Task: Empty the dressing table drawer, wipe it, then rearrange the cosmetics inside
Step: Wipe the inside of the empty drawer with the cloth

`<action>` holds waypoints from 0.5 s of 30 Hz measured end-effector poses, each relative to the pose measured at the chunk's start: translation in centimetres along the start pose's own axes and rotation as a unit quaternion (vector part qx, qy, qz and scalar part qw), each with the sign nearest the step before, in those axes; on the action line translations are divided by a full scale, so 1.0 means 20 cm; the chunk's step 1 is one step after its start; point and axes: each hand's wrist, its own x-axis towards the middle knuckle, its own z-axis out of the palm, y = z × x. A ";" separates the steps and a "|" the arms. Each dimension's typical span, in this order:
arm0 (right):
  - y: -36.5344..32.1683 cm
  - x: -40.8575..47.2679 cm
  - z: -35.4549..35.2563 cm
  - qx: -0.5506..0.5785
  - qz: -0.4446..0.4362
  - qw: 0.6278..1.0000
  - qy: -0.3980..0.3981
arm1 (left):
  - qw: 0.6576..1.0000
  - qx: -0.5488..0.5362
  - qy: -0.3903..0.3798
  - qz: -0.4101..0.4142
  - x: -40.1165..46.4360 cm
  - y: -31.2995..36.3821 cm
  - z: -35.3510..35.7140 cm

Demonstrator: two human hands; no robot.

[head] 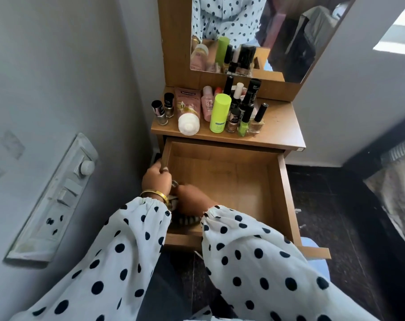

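Observation:
The wooden drawer [284,195] is pulled out and its floor is bare except at the near left corner. There my right hand [192,200] presses down on a striped cloth [185,220]. My left hand [156,179] grips the drawer's left wall, a gold bangle on its wrist. On the dressing table top [280,126] stand the cosmetics: a pink tube with a white cap [188,112], a lime green bottle [218,113], a small pink bottle [207,103] and several nail polish bottles [245,121].
A mirror [289,31] rises behind the cosmetics. A switchboard [57,198] is fixed to the grey wall at left. Dark floor [335,216] lies to the right of the drawer, with a patterned fabric [398,193] at the far right edge.

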 end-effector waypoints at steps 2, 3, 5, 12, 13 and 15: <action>0.04 0.04 -0.01 -0.016 0.012 0.999 0.032 | 1.000 -0.004 0.003 -0.005 0.01 -0.01 0.00; 0.05 0.05 -0.03 -0.030 0.021 0.998 0.049 | 1.000 -0.007 0.004 -0.004 0.01 -0.01 0.00; 0.06 0.09 -0.05 -0.062 0.031 0.995 0.072 | 1.000 -0.002 0.004 0.002 0.00 -0.01 0.01; 0.11 0.20 -0.15 -0.079 0.075 0.991 0.082 | 0.998 0.070 0.005 0.002 0.00 -0.02 0.03; 0.14 0.20 -0.16 -0.076 0.082 0.989 0.092 | 0.997 0.083 0.007 0.006 -0.01 -0.02 0.04; 0.21 0.16 -0.18 -0.088 0.098 0.985 0.113 | 0.994 0.107 0.020 0.033 -0.02 -0.02 0.05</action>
